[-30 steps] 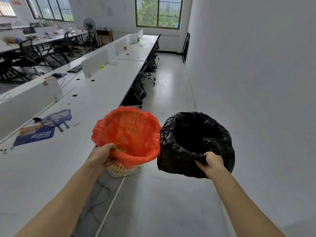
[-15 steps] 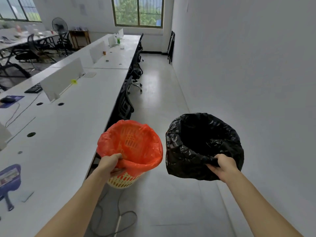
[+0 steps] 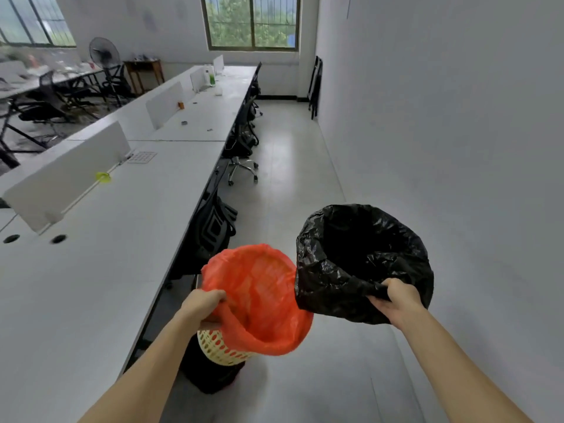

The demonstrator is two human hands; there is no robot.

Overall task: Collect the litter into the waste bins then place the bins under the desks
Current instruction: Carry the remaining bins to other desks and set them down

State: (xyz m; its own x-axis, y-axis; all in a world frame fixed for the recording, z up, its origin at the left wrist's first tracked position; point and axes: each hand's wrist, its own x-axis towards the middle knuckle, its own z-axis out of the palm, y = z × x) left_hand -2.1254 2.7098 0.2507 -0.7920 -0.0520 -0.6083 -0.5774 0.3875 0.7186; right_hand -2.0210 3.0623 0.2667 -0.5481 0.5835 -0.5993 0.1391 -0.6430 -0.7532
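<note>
Left hand [image 3: 203,303] clamped on the near rim of a cream lattice waste bin [image 3: 222,349] lined with an orange bag [image 3: 259,297], fingers hooked over the liner edge; bin held in the air just off the edge of the long white desk [image 3: 100,270], above a dark object on the floor that cannot be identified; right hand [image 3: 396,303] pinching the near rim of a bin wrapped in a black bag [image 3: 360,261], held slightly higher, beside the white wall [image 3: 457,148]; the two bins side by side, liners about touching; black office chairs [image 3: 213,230] tucked under the desk; white dividers [image 3: 70,172] along the desk's far edge; grey tiled floor [image 3: 290,166] ahead; window [image 3: 251,22] on the far wall.
</note>
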